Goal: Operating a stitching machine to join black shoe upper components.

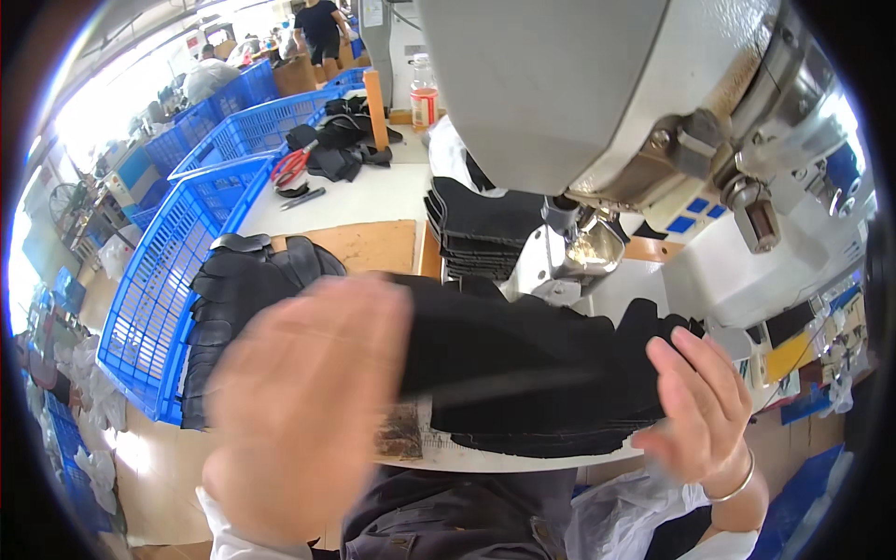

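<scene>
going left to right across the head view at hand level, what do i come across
Near blue basket → left hand → black fabric pieces → right hand → yellow sheet.

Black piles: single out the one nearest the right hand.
The front pile, its right end beside the right hand; the others sit farther off, by the blue crate and behind it.

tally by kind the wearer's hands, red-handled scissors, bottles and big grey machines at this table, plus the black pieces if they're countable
Hands: 2 (left hand, right hand)
Red-handled scissors: 1
Bottle: 1
Big grey machine: 1
Total: 5
Black pieces overlap too much to count, so they're left out.
</scene>
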The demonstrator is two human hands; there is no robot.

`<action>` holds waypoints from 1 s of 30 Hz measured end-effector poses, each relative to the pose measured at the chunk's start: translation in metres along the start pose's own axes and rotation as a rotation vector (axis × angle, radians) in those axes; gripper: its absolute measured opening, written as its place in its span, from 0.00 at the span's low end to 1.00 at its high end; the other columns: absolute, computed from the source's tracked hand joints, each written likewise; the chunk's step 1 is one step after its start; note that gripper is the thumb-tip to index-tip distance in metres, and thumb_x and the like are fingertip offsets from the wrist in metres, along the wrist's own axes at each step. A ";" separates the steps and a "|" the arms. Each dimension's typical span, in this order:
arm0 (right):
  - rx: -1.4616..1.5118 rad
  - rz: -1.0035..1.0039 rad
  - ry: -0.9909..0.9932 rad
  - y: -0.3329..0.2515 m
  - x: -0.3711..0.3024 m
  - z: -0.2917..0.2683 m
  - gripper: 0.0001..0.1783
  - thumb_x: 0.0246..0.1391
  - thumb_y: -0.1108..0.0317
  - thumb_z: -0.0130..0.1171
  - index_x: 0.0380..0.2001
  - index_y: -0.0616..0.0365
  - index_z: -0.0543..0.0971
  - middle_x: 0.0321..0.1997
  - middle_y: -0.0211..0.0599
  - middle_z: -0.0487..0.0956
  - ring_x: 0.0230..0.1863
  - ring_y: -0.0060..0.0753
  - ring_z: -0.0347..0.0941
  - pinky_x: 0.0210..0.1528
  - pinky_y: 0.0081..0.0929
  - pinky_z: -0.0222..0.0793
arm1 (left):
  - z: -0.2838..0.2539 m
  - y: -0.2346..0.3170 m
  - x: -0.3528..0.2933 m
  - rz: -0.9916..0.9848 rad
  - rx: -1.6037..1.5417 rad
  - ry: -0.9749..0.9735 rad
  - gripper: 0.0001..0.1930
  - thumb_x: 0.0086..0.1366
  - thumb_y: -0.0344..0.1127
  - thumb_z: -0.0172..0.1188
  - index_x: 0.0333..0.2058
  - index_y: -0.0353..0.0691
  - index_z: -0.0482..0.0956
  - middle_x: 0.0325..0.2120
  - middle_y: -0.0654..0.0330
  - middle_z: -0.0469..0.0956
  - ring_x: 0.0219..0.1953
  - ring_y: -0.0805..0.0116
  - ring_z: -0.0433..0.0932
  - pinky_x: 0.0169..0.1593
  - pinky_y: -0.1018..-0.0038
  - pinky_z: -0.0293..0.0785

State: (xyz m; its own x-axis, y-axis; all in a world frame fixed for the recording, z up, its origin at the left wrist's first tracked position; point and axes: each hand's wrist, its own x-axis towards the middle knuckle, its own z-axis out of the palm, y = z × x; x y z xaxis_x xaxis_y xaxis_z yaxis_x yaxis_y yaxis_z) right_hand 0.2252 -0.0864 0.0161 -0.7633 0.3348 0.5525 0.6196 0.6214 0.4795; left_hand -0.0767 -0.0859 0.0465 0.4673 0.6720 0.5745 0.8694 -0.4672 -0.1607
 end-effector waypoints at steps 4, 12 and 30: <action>0.217 0.240 -0.089 -0.003 -0.028 0.008 0.15 0.49 0.70 0.59 0.41 0.63 0.77 0.48 0.49 0.79 0.49 0.50 0.76 0.49 0.38 0.75 | 0.042 -0.047 0.029 -0.291 0.169 0.178 0.17 0.54 0.22 0.52 0.44 0.32 0.77 0.40 0.46 0.79 0.43 0.51 0.79 0.47 0.59 0.73; 0.367 0.172 -0.090 -0.022 -0.005 0.027 0.15 0.43 0.76 0.63 0.38 0.65 0.78 0.44 0.47 0.80 0.49 0.50 0.76 0.47 0.39 0.76 | 0.174 -0.037 0.126 0.196 -0.321 -0.386 0.18 0.66 0.43 0.51 0.49 0.38 0.72 0.35 0.52 0.80 0.47 0.51 0.77 0.55 0.58 0.67; 0.461 0.487 -0.312 -0.200 0.078 0.141 0.40 0.46 0.49 0.63 0.58 0.61 0.66 0.64 0.50 0.63 0.63 0.51 0.62 0.56 0.48 0.64 | 0.186 -0.096 -0.023 0.213 -0.620 -0.496 0.16 0.53 0.36 0.64 0.42 0.40 0.77 0.43 0.55 0.72 0.45 0.53 0.74 0.49 0.61 0.71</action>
State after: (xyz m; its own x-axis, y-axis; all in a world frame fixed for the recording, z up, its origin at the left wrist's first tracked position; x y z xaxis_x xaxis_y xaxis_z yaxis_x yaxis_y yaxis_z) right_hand 0.0156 -0.0843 -0.1330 -0.4805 0.7917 0.3773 0.8142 0.5625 -0.1434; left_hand -0.1414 0.0505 -0.1000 0.7550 0.6412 0.1372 0.5756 -0.7483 0.3298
